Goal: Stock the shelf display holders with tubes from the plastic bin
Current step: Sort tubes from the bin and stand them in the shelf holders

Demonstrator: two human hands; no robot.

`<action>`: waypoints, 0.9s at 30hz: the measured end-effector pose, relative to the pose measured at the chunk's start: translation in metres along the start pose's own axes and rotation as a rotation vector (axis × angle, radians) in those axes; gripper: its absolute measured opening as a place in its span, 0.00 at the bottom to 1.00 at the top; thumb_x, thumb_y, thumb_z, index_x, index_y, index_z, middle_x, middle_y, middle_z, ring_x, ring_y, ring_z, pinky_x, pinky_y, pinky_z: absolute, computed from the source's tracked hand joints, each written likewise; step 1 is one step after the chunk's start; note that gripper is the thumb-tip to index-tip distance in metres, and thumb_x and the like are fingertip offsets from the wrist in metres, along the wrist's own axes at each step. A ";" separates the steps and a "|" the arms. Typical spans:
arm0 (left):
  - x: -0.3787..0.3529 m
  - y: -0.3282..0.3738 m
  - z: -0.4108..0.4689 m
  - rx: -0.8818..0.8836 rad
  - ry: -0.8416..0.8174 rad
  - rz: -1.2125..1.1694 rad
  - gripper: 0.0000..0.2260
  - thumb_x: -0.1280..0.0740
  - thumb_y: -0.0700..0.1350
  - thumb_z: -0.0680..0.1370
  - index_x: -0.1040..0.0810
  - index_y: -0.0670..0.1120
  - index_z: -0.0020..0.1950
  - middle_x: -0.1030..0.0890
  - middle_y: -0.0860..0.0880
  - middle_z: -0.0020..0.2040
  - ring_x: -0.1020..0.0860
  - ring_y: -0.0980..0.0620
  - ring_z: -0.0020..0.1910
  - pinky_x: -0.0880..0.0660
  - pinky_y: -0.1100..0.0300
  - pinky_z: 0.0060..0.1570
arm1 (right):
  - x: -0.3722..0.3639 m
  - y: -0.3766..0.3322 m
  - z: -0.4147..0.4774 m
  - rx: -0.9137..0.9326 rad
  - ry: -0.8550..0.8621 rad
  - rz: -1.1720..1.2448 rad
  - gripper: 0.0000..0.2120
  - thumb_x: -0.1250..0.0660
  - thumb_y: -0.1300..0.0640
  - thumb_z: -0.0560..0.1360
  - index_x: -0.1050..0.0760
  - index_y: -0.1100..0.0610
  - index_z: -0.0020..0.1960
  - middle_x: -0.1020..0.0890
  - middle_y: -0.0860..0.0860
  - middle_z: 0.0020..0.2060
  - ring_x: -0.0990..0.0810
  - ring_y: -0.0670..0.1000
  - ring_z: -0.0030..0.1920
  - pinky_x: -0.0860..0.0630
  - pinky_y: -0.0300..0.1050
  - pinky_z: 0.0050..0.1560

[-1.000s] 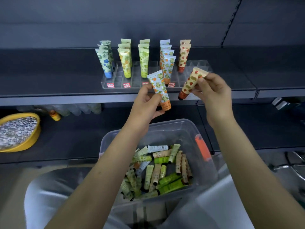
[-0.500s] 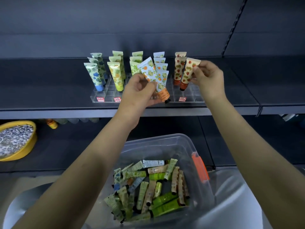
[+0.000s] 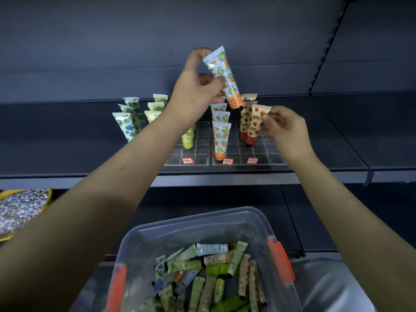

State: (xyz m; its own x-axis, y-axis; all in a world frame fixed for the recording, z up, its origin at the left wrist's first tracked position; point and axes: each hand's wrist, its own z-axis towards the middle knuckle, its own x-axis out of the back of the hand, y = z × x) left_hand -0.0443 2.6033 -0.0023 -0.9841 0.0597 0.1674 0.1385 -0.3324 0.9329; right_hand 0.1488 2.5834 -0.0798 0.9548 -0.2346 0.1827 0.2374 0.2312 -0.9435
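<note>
Slotting step: orange tube (image 3: 222,75) gripped by left hand (image 3: 193,97), strawberry tube (image 3: 255,124) pinched by right hand (image 3: 286,129); upright insertion into holder (image 3: 267,152) needed.

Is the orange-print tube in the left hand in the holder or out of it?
Out. The left hand holds the tube tilted, cap down, above the holder.

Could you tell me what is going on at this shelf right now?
A person is stocking the clear display holder on the shelf with tubes. The left hand holds an orange-print tube raised above the rows. The right hand pinches the top of a strawberry-print tube, cap down at the holder's right rows. The plastic bin below holds many more loose tubes.
</note>
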 end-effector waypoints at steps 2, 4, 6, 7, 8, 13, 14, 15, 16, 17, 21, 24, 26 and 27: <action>0.000 -0.003 0.013 -0.011 0.005 0.088 0.08 0.36 0.40 0.78 0.32 0.51 0.53 0.20 0.45 0.40 0.20 0.50 0.38 0.20 0.52 0.49 | 0.002 0.003 0.003 0.008 -0.017 -0.047 0.04 0.35 0.61 0.77 0.23 0.54 0.48 0.18 0.55 0.46 0.18 0.56 0.50 0.20 0.53 0.53; -0.001 -0.006 0.022 -0.017 -0.017 0.180 0.07 0.36 0.41 0.77 0.30 0.54 0.49 0.19 0.45 0.40 0.20 0.48 0.39 0.21 0.48 0.51 | 0.003 0.007 0.005 0.016 -0.028 -0.087 0.04 0.34 0.60 0.77 0.23 0.55 0.50 0.18 0.55 0.47 0.18 0.55 0.50 0.21 0.56 0.53; -0.003 -0.008 0.031 -0.025 -0.046 0.200 0.09 0.36 0.40 0.77 0.29 0.55 0.46 0.20 0.45 0.42 0.20 0.47 0.41 0.21 0.47 0.51 | 0.003 0.007 0.007 0.027 -0.032 -0.099 0.05 0.34 0.60 0.76 0.23 0.53 0.51 0.18 0.52 0.46 0.18 0.54 0.50 0.21 0.56 0.54; -0.005 -0.008 0.035 -0.032 -0.051 0.193 0.10 0.36 0.39 0.76 0.29 0.55 0.45 0.20 0.45 0.43 0.20 0.47 0.43 0.20 0.48 0.50 | 0.003 0.007 0.007 0.033 -0.034 -0.099 0.06 0.34 0.61 0.76 0.23 0.51 0.50 0.18 0.51 0.45 0.18 0.53 0.50 0.21 0.56 0.54; -0.007 -0.008 0.039 -0.035 -0.050 0.191 0.10 0.35 0.38 0.76 0.28 0.54 0.44 0.21 0.46 0.44 0.20 0.49 0.43 0.20 0.49 0.49 | 0.003 0.006 0.007 0.041 -0.039 -0.101 0.07 0.34 0.61 0.76 0.23 0.50 0.50 0.18 0.49 0.44 0.18 0.52 0.50 0.21 0.55 0.54; -0.010 -0.008 0.059 -0.047 -0.076 0.361 0.09 0.33 0.39 0.73 0.27 0.54 0.44 0.19 0.44 0.44 0.20 0.50 0.40 0.21 0.53 0.47 | 0.002 0.003 0.012 0.089 -0.068 -0.186 0.10 0.33 0.61 0.75 0.24 0.47 0.52 0.17 0.48 0.42 0.18 0.45 0.44 0.21 0.42 0.51; -0.011 -0.009 0.062 -0.049 -0.092 0.406 0.08 0.33 0.40 0.73 0.26 0.52 0.45 0.19 0.43 0.45 0.22 0.51 0.39 0.22 0.55 0.45 | 0.002 0.003 0.012 0.092 -0.069 -0.204 0.10 0.32 0.61 0.75 0.24 0.47 0.52 0.17 0.48 0.42 0.19 0.41 0.42 0.22 0.36 0.49; -0.012 -0.010 0.065 -0.049 -0.110 0.444 0.07 0.32 0.40 0.73 0.25 0.50 0.47 0.18 0.43 0.44 0.23 0.53 0.38 0.24 0.58 0.43 | 0.002 0.002 0.012 0.095 -0.069 -0.220 0.10 0.32 0.60 0.75 0.25 0.47 0.51 0.17 0.47 0.41 0.20 0.38 0.40 0.24 0.30 0.45; -0.012 -0.011 0.067 -0.049 -0.127 0.485 0.07 0.33 0.40 0.74 0.24 0.49 0.49 0.19 0.45 0.43 0.24 0.54 0.38 0.25 0.62 0.41 | 0.002 0.002 0.013 0.098 -0.068 -0.235 0.10 0.32 0.60 0.75 0.25 0.47 0.51 0.18 0.46 0.40 0.21 0.37 0.38 0.26 0.27 0.42; -0.013 -0.011 0.070 -0.052 -0.143 0.536 0.07 0.33 0.41 0.74 0.23 0.47 0.51 0.20 0.49 0.41 0.24 0.55 0.38 0.27 0.65 0.38 | 0.002 0.003 0.013 0.099 -0.064 -0.246 0.10 0.32 0.60 0.75 0.25 0.47 0.50 0.18 0.45 0.39 0.22 0.36 0.37 0.28 0.25 0.41; -0.014 -0.015 0.076 -0.035 -0.232 0.687 0.09 0.32 0.41 0.74 0.22 0.46 0.54 0.24 0.55 0.41 0.25 0.54 0.41 0.31 0.64 0.37 | 0.002 0.001 0.014 0.084 -0.049 -0.261 0.10 0.32 0.60 0.75 0.25 0.47 0.51 0.19 0.46 0.39 0.21 0.39 0.39 0.28 0.24 0.39; -0.016 -0.024 0.082 -0.014 -0.262 0.760 0.09 0.32 0.41 0.73 0.22 0.47 0.53 0.24 0.53 0.44 0.25 0.53 0.42 0.32 0.65 0.39 | 0.002 0.001 0.015 0.084 -0.045 -0.261 0.10 0.32 0.61 0.75 0.25 0.46 0.51 0.19 0.46 0.41 0.20 0.44 0.42 0.25 0.31 0.44; -0.018 -0.029 0.084 0.003 -0.286 0.793 0.09 0.31 0.40 0.73 0.21 0.47 0.53 0.24 0.53 0.45 0.24 0.53 0.44 0.31 0.64 0.42 | 0.001 0.001 0.015 0.087 -0.038 -0.259 0.11 0.32 0.61 0.74 0.24 0.47 0.51 0.19 0.46 0.42 0.20 0.45 0.43 0.24 0.35 0.46; -0.019 -0.030 0.085 0.013 -0.301 0.811 0.10 0.31 0.40 0.73 0.21 0.46 0.53 0.24 0.52 0.46 0.24 0.53 0.46 0.31 0.64 0.43 | 0.000 0.001 0.015 0.090 -0.035 -0.261 0.10 0.32 0.61 0.74 0.24 0.47 0.51 0.19 0.45 0.42 0.20 0.45 0.43 0.24 0.35 0.46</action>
State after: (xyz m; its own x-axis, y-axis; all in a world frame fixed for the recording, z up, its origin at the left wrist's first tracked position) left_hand -0.0200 2.6926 -0.0063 -0.5099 0.0558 0.8584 0.7882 -0.3694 0.4922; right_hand 0.1521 2.5981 -0.0764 0.8647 -0.2643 0.4272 0.4892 0.2504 -0.8354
